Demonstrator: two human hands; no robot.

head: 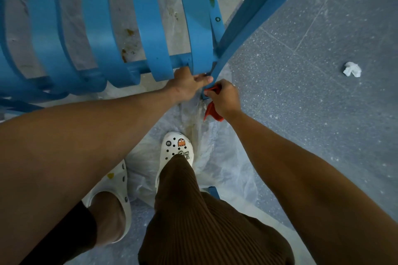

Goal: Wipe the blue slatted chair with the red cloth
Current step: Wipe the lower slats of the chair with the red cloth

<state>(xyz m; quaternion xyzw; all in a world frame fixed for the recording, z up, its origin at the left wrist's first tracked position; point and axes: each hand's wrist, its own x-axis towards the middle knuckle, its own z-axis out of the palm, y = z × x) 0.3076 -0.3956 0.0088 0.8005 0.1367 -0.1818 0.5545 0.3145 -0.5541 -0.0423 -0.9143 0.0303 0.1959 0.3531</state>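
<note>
The blue slatted chair [150, 28] fills the upper left, seen from above, with brown stains visible through its slats. My left hand [187, 86] grips the chair's front edge near its right corner. Just to the right, my right hand [225, 99] holds the red cloth [212, 112] bunched in curled fingers and presses it against the blue chair leg below that corner. Part of the cloth hangs under my palm.
A clear plastic sheet [226, 170], stained brown, lies under the chair and my feet in white clogs [176, 148]. A crumpled white tissue [352, 69] lies on the grey speckled floor [312, 103] to the right.
</note>
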